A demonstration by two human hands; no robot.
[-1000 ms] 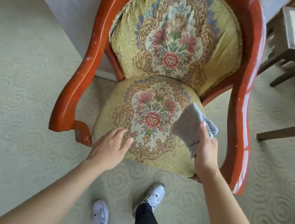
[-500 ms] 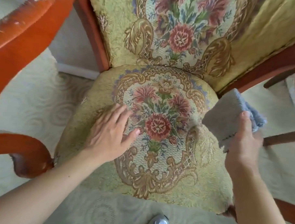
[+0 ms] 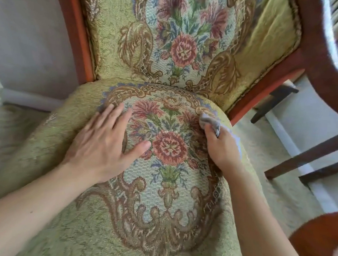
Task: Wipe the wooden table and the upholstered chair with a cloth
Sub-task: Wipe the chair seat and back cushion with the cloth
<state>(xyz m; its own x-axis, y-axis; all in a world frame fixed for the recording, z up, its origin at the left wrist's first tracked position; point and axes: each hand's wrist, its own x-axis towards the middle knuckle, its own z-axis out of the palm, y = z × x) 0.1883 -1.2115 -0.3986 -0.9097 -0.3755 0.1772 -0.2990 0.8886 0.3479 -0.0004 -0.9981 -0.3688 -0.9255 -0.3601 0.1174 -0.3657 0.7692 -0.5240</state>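
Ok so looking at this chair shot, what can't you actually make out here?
Head view only:
- Cloth: mostly hidden by the right hand gripping it.
- Seat front edge: cut off by the bottom edge.
- Seat under the left hand: covered by the flat palm.
- Wooden table: not identifiable.

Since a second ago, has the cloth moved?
Yes. The cloth, gripped by the right hand, went from raised above the seat down onto its right rear edge.
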